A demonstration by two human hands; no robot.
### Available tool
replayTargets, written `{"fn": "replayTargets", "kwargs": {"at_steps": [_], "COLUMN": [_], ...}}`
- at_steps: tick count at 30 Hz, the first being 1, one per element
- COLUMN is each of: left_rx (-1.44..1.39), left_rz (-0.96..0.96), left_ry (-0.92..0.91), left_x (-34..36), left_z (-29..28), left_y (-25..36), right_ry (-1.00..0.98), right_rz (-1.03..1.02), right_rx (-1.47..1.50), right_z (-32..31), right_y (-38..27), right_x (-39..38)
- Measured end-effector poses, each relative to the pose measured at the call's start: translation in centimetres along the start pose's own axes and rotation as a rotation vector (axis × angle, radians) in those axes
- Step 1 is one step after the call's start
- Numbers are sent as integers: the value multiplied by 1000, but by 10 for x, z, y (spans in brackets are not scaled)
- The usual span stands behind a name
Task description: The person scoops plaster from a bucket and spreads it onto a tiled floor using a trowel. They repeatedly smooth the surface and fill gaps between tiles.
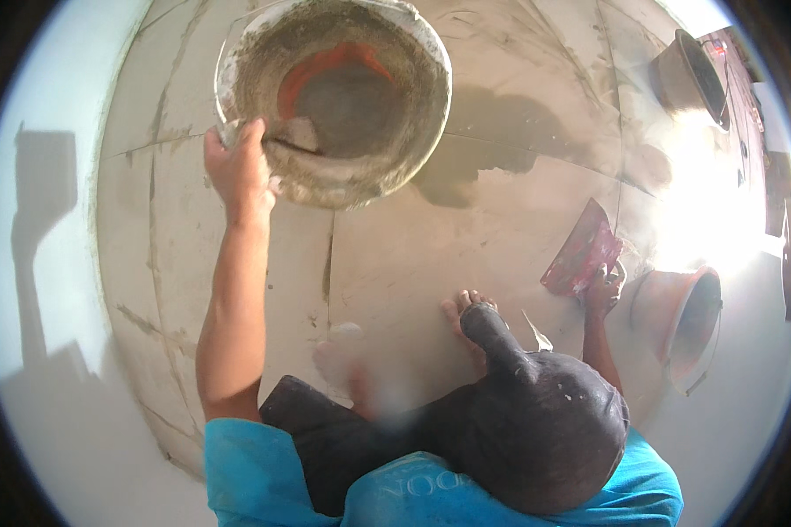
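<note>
My left hand (242, 171) is closed on the near-left rim of a round bucket (417, 110), holding it tilted so that its inside shows. Dried grey cement coats the bucket's inner wall, with an orange-red patch further in. A wire handle runs along its rim. Against the inner wall, next to my fingers, lies a small dark-edged lump I cannot make out. Off to the right, my right hand (604, 290) grips a red float (582, 250) with a flat, wide blade smeared in pale residue. My bare feet are on the floor below.
Large pale tiles (395, 263) with dark joints cover the floor. A wet grey patch (488, 132) spreads right of the bucket. Two more buckets stand at the right, a grey one (681, 79) far off and an orange one (672, 307) nearer. Strong sunlight glares between them. A pale wall (61, 290) rises at left.
</note>
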State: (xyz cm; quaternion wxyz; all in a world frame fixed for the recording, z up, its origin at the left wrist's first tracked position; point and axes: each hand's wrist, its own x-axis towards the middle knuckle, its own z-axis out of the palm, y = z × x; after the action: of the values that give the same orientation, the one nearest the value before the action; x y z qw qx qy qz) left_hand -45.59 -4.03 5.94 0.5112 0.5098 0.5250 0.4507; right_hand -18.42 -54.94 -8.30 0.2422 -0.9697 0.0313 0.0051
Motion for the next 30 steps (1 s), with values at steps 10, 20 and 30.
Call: {"fn": "replayTargets", "kwargs": {"at_steps": [10,20,30], "left_rx": [-47,-65,69], "left_rz": [39,146,202], "left_ry": [153,206,142], "left_x": [-5,6,-12], "left_z": [14,15,32], "left_y": [6,29,34], "right_ry": [35,67,79], "right_rz": [-107,-111,-90], "right_rx": [70,46,34], "right_z": [3,-23,-28], "right_y": [-41,-77,-56], "right_x": [31,19,21]}}
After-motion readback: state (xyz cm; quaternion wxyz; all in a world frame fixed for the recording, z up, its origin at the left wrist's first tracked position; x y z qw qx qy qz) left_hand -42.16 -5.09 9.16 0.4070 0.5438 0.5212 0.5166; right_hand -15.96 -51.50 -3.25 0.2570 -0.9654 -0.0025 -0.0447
